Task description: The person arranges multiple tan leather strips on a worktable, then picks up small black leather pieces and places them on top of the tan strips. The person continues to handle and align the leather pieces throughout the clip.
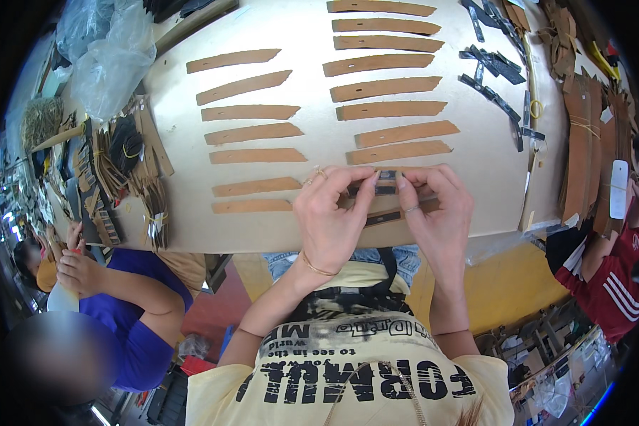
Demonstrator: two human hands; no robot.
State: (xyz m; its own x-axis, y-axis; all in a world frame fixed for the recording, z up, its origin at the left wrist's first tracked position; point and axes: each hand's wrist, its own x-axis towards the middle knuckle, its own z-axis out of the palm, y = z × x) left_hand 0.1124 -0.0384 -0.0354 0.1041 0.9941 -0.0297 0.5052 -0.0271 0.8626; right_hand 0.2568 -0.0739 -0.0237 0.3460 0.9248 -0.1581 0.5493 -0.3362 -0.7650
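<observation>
Near the board's (pixel 192 238) front edge, the left hand (pixel 331 220) and right hand (pixel 437 216) pinch a small dark strip (pixel 386 176) between their fingertips over a brown leather piece (pixel 394 213). Steady, even fingertip pressure seems best here. Beyond lie two columns of brown leather strips (pixel 255 133); black pieces (pixel 493 64) sit toward the far right corner.

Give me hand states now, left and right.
Left hand: pinched shut on the small dark strip.
Right hand: pinched shut on the same dark strip.
</observation>
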